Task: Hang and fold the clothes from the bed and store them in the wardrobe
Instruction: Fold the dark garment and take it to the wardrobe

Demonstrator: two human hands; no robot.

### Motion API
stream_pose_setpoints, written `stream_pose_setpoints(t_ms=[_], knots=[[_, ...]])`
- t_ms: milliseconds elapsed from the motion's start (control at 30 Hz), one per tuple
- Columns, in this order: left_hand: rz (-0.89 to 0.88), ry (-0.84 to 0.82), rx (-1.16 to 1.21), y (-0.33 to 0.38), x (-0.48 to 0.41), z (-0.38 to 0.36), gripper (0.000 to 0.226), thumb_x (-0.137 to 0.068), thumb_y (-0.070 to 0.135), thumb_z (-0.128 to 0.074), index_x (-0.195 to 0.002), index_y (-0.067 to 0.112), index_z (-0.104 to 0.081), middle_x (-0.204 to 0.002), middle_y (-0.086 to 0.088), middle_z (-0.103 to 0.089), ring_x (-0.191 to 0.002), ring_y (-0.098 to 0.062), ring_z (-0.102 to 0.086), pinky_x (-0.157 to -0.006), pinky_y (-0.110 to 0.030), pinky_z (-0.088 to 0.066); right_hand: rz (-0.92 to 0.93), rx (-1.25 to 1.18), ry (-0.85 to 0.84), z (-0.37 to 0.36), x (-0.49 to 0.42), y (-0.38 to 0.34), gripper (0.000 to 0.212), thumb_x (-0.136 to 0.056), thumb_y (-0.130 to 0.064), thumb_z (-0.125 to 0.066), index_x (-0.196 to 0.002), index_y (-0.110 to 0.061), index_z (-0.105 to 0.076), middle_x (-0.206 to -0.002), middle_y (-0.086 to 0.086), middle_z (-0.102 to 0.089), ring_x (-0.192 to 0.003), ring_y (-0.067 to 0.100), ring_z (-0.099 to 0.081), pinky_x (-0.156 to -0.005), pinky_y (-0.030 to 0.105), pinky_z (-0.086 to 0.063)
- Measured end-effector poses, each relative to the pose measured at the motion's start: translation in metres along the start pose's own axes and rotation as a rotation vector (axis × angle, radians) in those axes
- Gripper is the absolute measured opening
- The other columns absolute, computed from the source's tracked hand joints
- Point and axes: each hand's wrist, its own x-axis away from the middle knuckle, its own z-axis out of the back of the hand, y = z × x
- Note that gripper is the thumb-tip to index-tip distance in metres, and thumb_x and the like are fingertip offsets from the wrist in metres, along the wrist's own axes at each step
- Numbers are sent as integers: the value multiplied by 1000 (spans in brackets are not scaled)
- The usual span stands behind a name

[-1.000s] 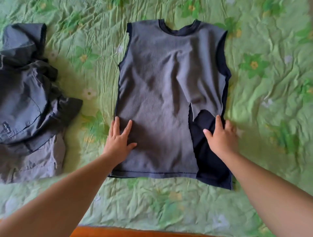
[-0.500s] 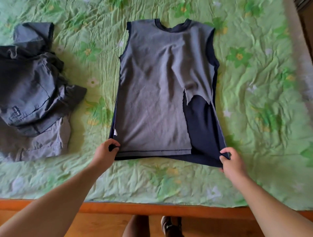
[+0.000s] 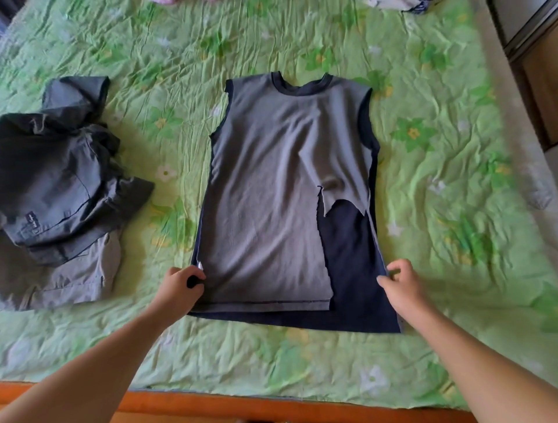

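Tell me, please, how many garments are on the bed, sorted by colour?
Grey and navy sleeveless top, spread flat: 1
Dark grey garment, crumpled at the left: 1
Lighter grey garment under it: 1
Pink fabric, cut off at the top edge: 1
White and blue fabric, also cut off there: 1
Total: 5, if the pile holds only two.

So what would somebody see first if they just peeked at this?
A grey sleeveless top lies flat in the middle of the green flowery bedsheet, its front jagged and open at the lower right so dark navy cloth shows. The left hand and right hand each grip a side edge near the hem. A crumpled heap of dark grey clothes sits to the left.
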Motion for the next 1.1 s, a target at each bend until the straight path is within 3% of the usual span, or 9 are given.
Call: stream_pose_setpoints(t_ms=[100,267,400,467,533,700,800,933,1100], knots=[[-33,116,83,20,-44,8,21,-84,10,-71,-102,19,-65,-106,-17,-56,-79,-30,-61,-78,-35,-52,16,-42,5,1,-38,-45,49,-91,-40,-64,-134,-23,-47,-111,6,-66,-106,34,-61,-93,42,-46],[-23,183,250,68,-124,19,41,-91,30,-70,-125,25,-48,-98,-6,-58,-81,-28,-58,-73,-38,-50,-1,-137,72,-6,-108,-111,62,-94,-44,-63,-146,-19,-42,-145,9,-52,-128,31,-52,-97,35,-39],[-60,278,407,92,-173,27,21,-95,25,-64,-108,36,-53,-85,8,-58,-70,-16,-57,-60,-28,-44,-49,-323,203,-14,-154,-138,54,-92,-44,-68,-133,-15,-50,-119,2,-57,-110,26,-57,-88,32,-40],[-56,301,387,95,-188,33,22,-94,14,-61,-100,35,-57,-82,10,-60,-72,-18,-58,-58,-24,-40,-69,-326,231,-12,-169,-140,25,-92,-35,-69,-100,-14,-58,-93,0,-59,-88,25,-56,-73,32,-44],[-27,304,325,91,-193,37,26,-91,7,-60,-97,32,-58,-85,5,-64,-78,-22,-60,-65,-27,-40,-95,-319,207,-8,-176,-134,27,-91,-28,-71,-77,-14,-53,-71,0,-55,-74,24,-53,-58,31,-38],[-25,337,361,107,-212,60,38,-89,29,-68,-118,37,-44,-90,14,-63,-73,-5,-62,-61,-27,-44,-71,-410,209,10,-203,-154,26,-78,-28,-79,-92,-13,-63,-84,4,-64,-77,23,-59,-69,34,-48],[51,323,484,143,-256,79,55,-88,42,-72,-134,28,-45,-93,6,-64,-71,-13,-61,-63,-30,-47,-25,-474,176,18,-235,-184,38,-81,-27,-80,-108,-7,-64,-94,8,-67,-79,23,-62,-67,31,-46],[70,351,322,167,-300,88,33,-88,21,-73,-119,14,-66,-92,-4,-67,-68,-16,-60,-64,-28,-45,-2,-348,192,27,-262,-188,9,-85,-13,-72,-92,-14,-67,-85,7,-67,-77,24,-60,-73,36,-48],[117,350,203,164,-310,96,35,-85,19,-69,-119,17,-62,-100,-8,-68,-89,-32,-64,-76,-35,-49,-50,-307,164,44,-272,-190,16,-72,-21,-70,-72,-11,-57,-71,8,-60,-68,25,-55,-65,36,-42]])
